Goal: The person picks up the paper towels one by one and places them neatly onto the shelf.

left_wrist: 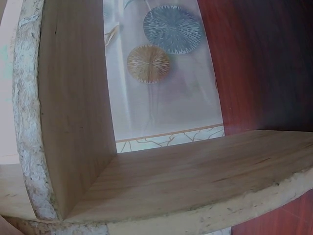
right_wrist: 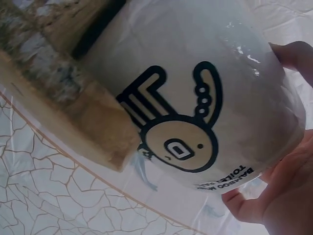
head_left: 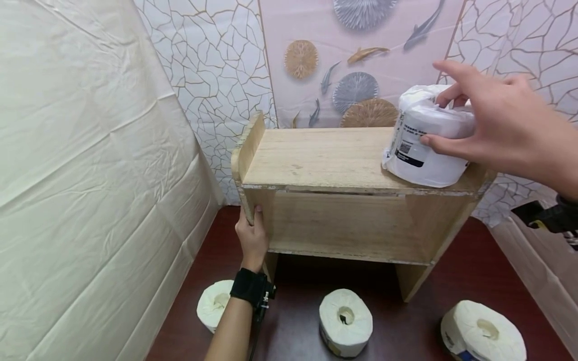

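Observation:
A small wooden shelf (head_left: 311, 155) stands before me with a top board and a lower board. My left hand (head_left: 252, 238) grips the edge of its left side panel, thumb toward the inside. In the left wrist view the shelf's boards (left_wrist: 78, 98) fill the foreground. At the right end of the top board is a plastic-wrapped toilet paper roll (head_left: 408, 150), upright. My right hand (head_left: 501, 118) holds it, thumb on its front and fingers at its top, the index finger raised. A cartoon print marks the wrapped roll (right_wrist: 234, 63) in the right wrist view.
Three more toilet paper rolls stand on the dark red tabletop (head_left: 298, 321): a left roll (head_left: 207, 306) partly behind my forearm, a middle roll (head_left: 331, 321) and a right roll (head_left: 506, 331). A patterned backdrop (head_left: 217, 60) rises behind the shelf; cream cloth (head_left: 90, 175) hangs at left.

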Demonstrator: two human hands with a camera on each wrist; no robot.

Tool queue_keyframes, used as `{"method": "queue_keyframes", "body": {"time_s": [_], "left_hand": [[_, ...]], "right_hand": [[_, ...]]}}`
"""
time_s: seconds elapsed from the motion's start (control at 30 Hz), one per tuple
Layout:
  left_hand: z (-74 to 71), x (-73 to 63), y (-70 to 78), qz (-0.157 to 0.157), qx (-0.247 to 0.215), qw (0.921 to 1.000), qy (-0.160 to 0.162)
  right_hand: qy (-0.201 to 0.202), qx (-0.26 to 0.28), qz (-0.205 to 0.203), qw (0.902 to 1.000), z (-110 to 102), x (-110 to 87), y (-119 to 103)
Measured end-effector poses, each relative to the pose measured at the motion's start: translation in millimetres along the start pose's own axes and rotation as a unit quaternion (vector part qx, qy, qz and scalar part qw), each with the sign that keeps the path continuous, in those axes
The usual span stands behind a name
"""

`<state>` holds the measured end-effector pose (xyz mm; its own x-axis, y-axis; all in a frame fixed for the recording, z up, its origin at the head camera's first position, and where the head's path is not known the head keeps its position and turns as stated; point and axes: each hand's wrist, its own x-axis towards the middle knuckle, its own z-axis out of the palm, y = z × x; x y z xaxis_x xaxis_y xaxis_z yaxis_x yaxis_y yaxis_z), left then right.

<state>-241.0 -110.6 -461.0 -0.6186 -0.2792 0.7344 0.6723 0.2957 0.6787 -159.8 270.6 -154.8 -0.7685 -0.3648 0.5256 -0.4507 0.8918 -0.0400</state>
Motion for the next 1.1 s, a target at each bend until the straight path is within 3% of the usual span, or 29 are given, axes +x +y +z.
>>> {"method": "queue_keyframes", "body": {"time_s": [0.17, 0.4, 0.7, 0.9, 1.1], "left_hand": [[-1.9, -0.5, -1.1, -0.004, 0.004, 1.0, 0.005], [-1.7, 4.1, 0.9, -0.008, 0.016, 0.9998, 0.008], [-5.2, 9.7, 32.1, -0.012, 0.019, 0.9997, 0.009], [-1.4, 5.9, 10.5, -0.019, 0.018, 0.9996, 0.013], [-1.5, 1.3, -2.8, -0.013, 0.02, 0.9997, 0.01]], "right_hand": [[-0.013, 0.001, 0.013, 0.9998, 3, 5.4, -5], [0.006, 0.013, 0.012, 0.9998, 9, 4.9, -9], [0.021, 0.021, 0.015, 0.9994, 19, -3.8, -10], [0.064, 0.031, -0.005, 0.9974, 21, -9.6, -8], [0.149, 0.082, -0.057, 0.9839, 22, -16.9, -1]]}}
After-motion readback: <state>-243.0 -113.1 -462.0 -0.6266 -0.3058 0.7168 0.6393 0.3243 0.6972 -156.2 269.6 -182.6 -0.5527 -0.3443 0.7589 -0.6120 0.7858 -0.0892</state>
